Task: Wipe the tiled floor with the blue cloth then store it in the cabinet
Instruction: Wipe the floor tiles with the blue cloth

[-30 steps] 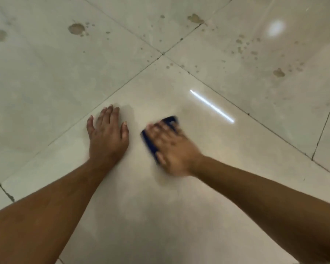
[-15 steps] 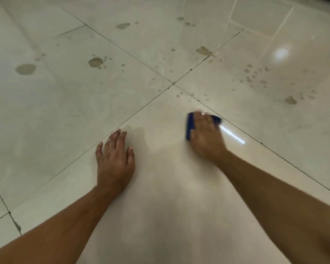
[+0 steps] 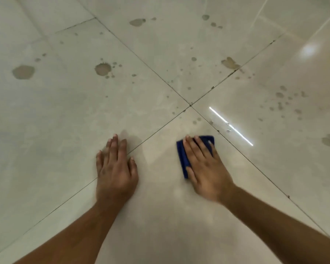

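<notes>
A folded blue cloth [image 3: 183, 159] lies flat on the pale tiled floor [image 3: 160, 216], close to the corner where the grout lines cross. My right hand [image 3: 204, 168] presses down on it with fingers stretched out; only the cloth's left and far edges show. My left hand [image 3: 115, 168] rests flat on the floor to the left, fingers together, palm down, holding nothing. The cabinet is not in view.
Brownish stains and small spots mark the far tiles: a large blot [image 3: 23, 72] at the left, another [image 3: 103, 69] near the middle, one [image 3: 230, 63] on a grout line, and a scatter [image 3: 286, 100] at the right. A bright light streak [image 3: 231, 126] reflects beside the cloth.
My right hand has slid the cloth away to the right, then back a little toward me. My left hand has stayed planted. The view has tilted up, showing more far floor.
</notes>
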